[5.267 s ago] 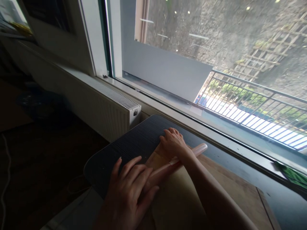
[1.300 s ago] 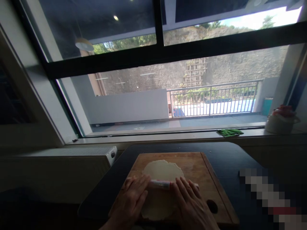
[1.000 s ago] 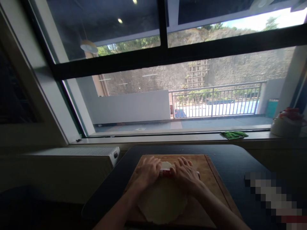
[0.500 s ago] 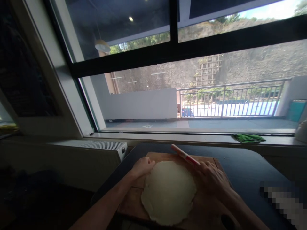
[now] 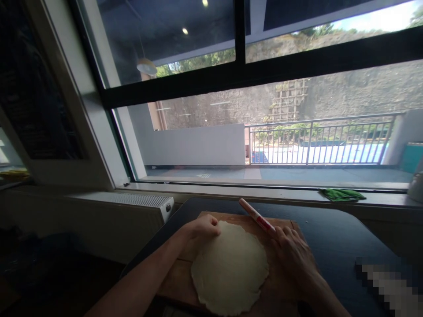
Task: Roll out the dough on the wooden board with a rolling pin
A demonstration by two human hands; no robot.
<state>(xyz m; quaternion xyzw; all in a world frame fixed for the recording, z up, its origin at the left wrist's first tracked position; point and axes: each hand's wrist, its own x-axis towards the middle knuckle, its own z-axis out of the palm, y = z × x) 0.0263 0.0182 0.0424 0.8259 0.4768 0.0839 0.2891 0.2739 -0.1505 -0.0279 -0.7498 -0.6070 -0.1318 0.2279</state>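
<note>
A flat, roughly round sheet of dough point(image 5: 231, 268) with an uneven edge lies on a wooden board point(image 5: 178, 275). My left hand point(image 5: 205, 225) is at its upper left edge, thumb and fingers closed in a pinch on the rim. On the right, my right hand point(image 5: 292, 246) rests over the board with its fingers closed around the near end of a slim rolling pin point(image 5: 256, 215) with a red and white label. The pin slants up and left past the dough's upper right side. My right palm hides its lower end.
The board sits on a dark table point(image 5: 333, 237) below a large window. A green cloth point(image 5: 342, 194) lies on the sill point(image 5: 264, 190). A white radiator point(image 5: 145, 200) stands left of the table. A pixelated patch covers the table's lower right.
My left hand has shifted slightly right, onto the dough's upper left edge. The dough sits a little farther left and lower in view. My right hand still holds the rolling pin.
</note>
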